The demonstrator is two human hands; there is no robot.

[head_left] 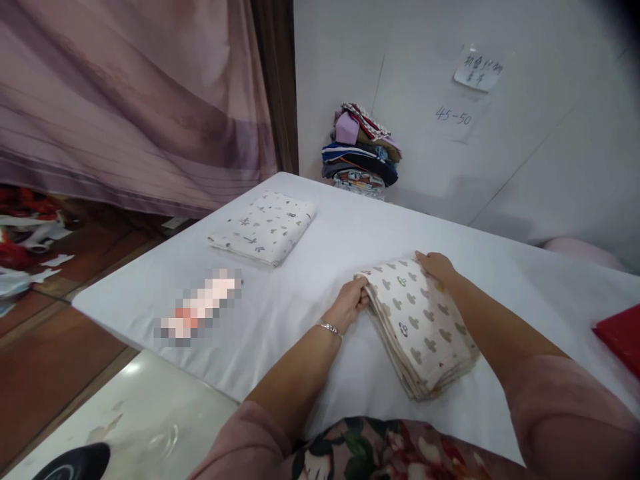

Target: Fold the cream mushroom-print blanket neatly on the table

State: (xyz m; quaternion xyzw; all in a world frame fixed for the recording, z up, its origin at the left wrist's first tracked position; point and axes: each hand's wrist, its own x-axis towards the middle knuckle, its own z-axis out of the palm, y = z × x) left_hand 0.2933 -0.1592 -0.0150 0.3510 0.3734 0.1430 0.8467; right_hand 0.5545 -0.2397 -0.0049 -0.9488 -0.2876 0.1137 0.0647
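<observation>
A folded cloth (417, 320) with grey-brown cloud-like shapes on cream lies near me on the white-covered table (310, 320), its layers showing along the left side. My left hand (350, 300), with a silver bracelet at the wrist, is closed on the cloth's far left corner. At the far right corner, my right hand (436, 265) pinches the edge with its fingers. Farther off to the left, a second folded cloth (267, 227), white with small dark prints, lies flat, apart from both hands.
A blurred-out item (203, 307) lies on the table's left part. Stacked clothes (361, 150) stand by the wall beyond the far edge. Something red (623, 337) is at the right. A pink curtain (140, 100) hangs at the left, and a black object (75, 463) sits lower left.
</observation>
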